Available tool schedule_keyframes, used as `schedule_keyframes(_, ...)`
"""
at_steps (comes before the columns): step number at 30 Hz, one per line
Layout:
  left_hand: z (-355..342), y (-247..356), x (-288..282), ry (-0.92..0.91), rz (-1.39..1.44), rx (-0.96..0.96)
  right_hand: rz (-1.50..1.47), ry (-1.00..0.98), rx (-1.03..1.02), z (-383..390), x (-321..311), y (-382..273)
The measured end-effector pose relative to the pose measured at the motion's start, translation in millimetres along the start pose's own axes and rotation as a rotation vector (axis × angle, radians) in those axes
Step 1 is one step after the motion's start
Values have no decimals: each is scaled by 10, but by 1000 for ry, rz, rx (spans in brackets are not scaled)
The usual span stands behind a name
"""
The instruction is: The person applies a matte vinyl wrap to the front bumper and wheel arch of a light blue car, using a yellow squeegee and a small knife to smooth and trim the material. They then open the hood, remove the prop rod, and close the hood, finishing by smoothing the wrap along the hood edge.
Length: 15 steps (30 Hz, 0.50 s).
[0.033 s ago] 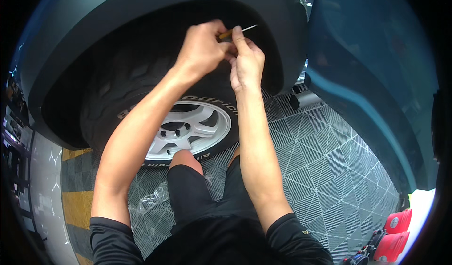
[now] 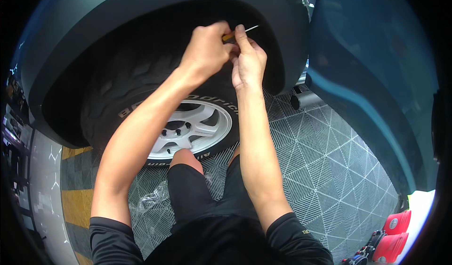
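Observation:
Inside the dark wheel arch, my left hand (image 2: 205, 48) is closed around the amber handle of a slim screwdriver-like tool (image 2: 229, 36). Its thin bright shaft points up and to the right, toward the inner edge of the black fender flare (image 2: 294, 43). My right hand (image 2: 250, 62) is beside it, thumb raised against the shaft and the other fingers curled in. The fingertips of both hands meet below the tool, and what lies between them is hidden. Under my wrists stands the big black tyre (image 2: 155, 83) with its white spoked wheel (image 2: 219, 130).
A dark blue body panel (image 2: 362, 53) curves down on the right. Below it a short metal pipe (image 2: 308, 99) shows. Crumpled clear plastic (image 2: 153, 198) lies on the grey tiled floor (image 2: 325, 171) beside my leg. Red buckets (image 2: 391, 246) stand at the lower right.
Both hands and the tool have shifted slightly to the right. The hold on the tool looks the same.

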<state>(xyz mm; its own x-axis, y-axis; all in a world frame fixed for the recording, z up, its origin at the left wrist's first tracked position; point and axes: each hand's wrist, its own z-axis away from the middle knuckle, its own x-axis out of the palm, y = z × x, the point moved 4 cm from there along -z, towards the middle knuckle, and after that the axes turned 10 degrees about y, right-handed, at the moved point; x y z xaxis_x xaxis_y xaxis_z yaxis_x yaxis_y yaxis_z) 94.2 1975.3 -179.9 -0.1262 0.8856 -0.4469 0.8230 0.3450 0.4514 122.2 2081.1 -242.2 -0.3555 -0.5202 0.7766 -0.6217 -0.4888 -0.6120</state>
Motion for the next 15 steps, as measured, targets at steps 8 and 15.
schedule_keyframes(8,-87,-98,-83,-110,-6,-138,-16,-40,-49,-139,16,57)
schedule_keyframes(15,-170,-137,-166,-600,635,-773,-217,-362,-10,-184,-1,155)
